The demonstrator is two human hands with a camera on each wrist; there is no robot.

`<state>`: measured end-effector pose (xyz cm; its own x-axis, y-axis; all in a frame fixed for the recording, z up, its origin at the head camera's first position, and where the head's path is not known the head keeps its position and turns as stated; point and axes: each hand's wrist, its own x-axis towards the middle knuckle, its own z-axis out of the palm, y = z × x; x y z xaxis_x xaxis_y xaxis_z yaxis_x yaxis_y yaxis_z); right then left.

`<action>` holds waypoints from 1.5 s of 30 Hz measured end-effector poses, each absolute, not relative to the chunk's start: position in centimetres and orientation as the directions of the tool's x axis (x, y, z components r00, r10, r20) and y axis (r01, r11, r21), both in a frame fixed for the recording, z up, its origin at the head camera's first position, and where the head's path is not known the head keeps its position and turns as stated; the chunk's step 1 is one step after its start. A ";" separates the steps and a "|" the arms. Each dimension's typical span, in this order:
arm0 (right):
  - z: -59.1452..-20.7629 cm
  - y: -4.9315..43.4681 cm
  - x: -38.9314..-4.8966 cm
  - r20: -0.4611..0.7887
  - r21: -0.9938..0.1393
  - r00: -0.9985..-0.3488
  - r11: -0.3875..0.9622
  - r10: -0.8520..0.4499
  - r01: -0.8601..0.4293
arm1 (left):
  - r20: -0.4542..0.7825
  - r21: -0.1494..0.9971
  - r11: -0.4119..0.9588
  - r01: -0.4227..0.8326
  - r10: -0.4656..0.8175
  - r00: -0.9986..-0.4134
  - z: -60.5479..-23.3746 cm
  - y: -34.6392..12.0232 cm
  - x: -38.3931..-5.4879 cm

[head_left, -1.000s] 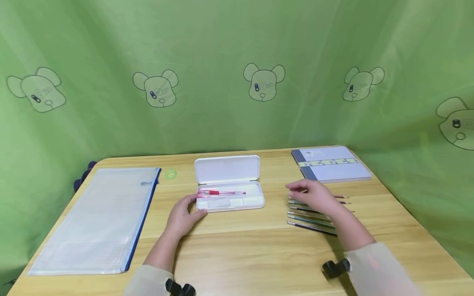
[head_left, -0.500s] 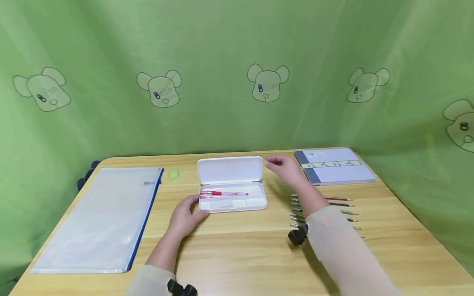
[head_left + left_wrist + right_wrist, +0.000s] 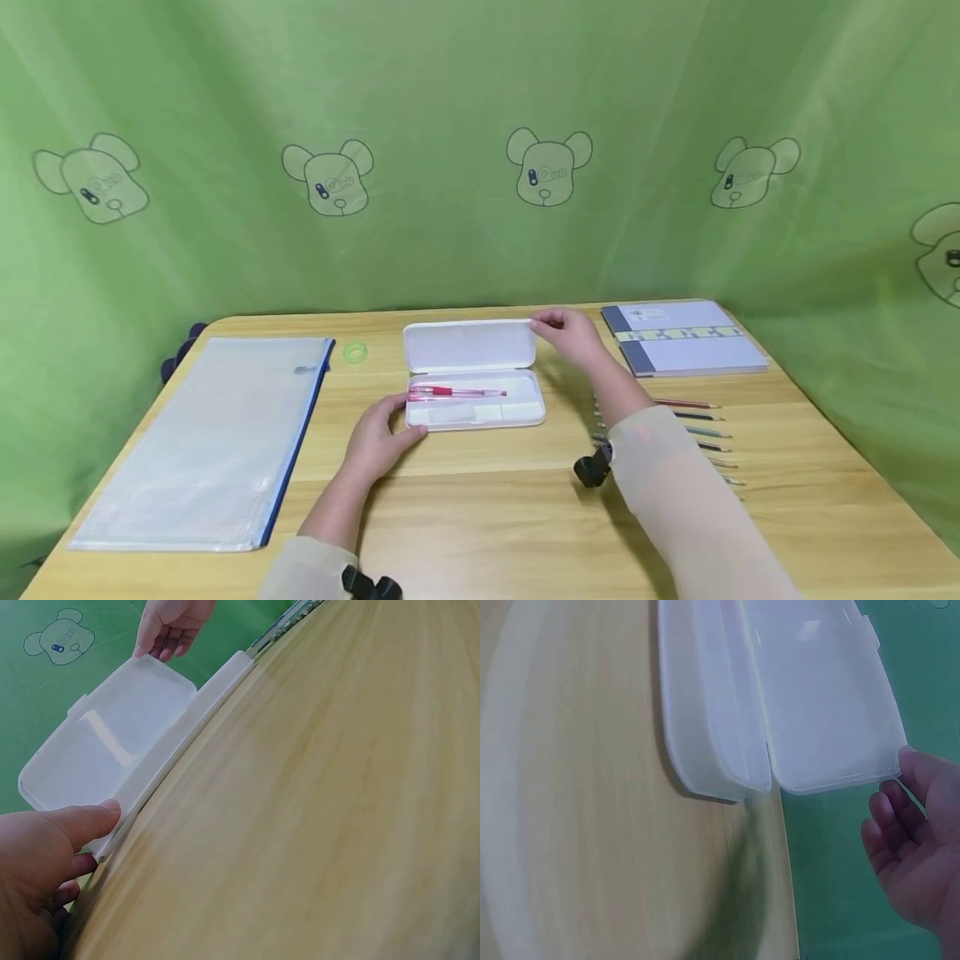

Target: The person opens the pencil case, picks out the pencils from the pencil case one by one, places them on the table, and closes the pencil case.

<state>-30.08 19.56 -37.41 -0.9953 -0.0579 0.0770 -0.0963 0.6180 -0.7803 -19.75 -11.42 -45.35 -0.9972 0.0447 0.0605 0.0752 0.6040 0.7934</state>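
A white plastic pencil case (image 3: pixel 528 411) stands with its lid (image 3: pixel 468 347) raised at the middle of the table. Inside lie red pens (image 3: pixel 459 392) and, in the front part, a white block (image 3: pixel 452 413) that looks like an eraser. My left hand (image 3: pixel 375 442) grips the case's left end, thumb at the front corner and fingers round the side. At the lid's upper right corner, my right hand (image 3: pixel 573 336) pinches the edge between thumb and fingers, as the right wrist view also shows with the hand (image 3: pixel 922 832) beside the lid's corner (image 3: pixel 832 769).
Several pencils (image 3: pixel 701 417) lie in a row under the right forearm, partly hidden by it. A banded notebook (image 3: pixel 690 354) is at the back right. To the left are a zip folder (image 3: pixel 202 442) and a small green tape roll (image 3: pixel 355 352). A green curtain (image 3: pixel 450 233) hangs behind.
My right hand has moved from above the pencils, left and back to the lid's corner, and now pinches it. The left hand keeps its grip on the pencil case.
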 end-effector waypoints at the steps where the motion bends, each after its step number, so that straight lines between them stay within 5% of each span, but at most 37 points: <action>1: -37.4 19.6 -29.8 0.080 -0.785 -0.995 0.612 -0.060 -0.100 | 0.067 0.792 0.605 0.081 0.045 -0.997 -45.3 -11.5 -19.8; 21: -40.2 20.1 -23.2 0.084 -0.820 -0.984 0.550 -0.156 -0.157 | 0.070 0.787 0.611 0.085 0.048 -0.996 -45.4 -12.1 -20.2; 45: -42.8 18.3 -22.1 -0.061 -0.835 -0.995 0.550 -0.084 0.005 | 0.089 0.821 0.565 0.085 0.021 -0.996 -45.2 -12.7 -19.6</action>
<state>-22.07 18.32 -42.78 -0.9946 -0.0836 -0.0610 0.0049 0.5500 -0.8351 -19.59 -12.69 -45.16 -0.9958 0.0209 0.0888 0.0850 0.5652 0.8206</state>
